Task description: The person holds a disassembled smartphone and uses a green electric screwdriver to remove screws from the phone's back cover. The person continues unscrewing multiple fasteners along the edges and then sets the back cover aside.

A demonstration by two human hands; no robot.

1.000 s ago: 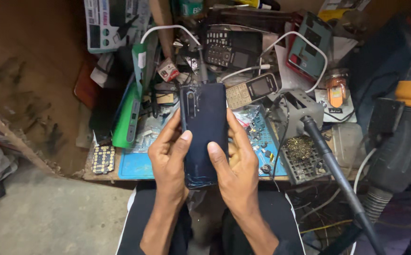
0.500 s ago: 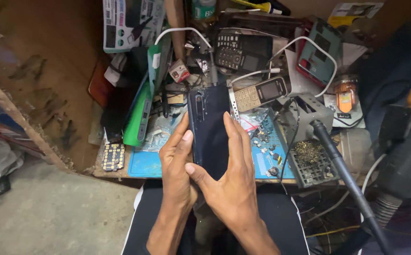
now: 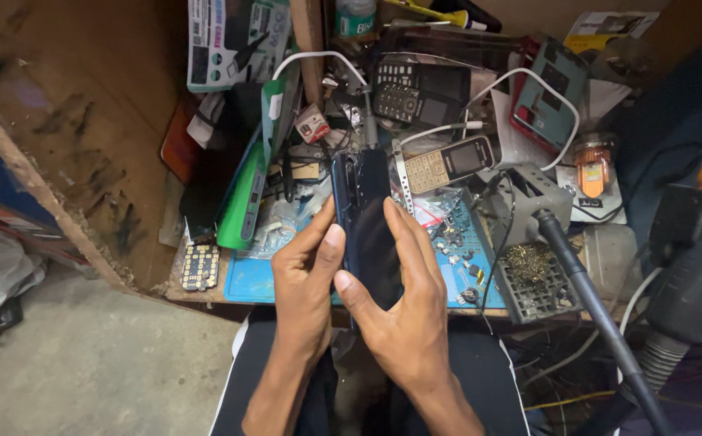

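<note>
Both hands clasp dark smartphone (image 3: 365, 226) upright over cluttered counter (image 3: 246, 282). Left hand (image 3: 307, 287) wraps its left edge; right hand (image 3: 403, 311) closed round lower right, thumb across the back.

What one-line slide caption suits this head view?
Both hands, left hand and right hand, grip a dark smartphone above a cluttered repair bench.

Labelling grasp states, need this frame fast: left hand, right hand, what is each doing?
Left hand: closed on the dark smartphone, gripping its left edge.
Right hand: closed on the same phone, fingers over its right side.
</note>
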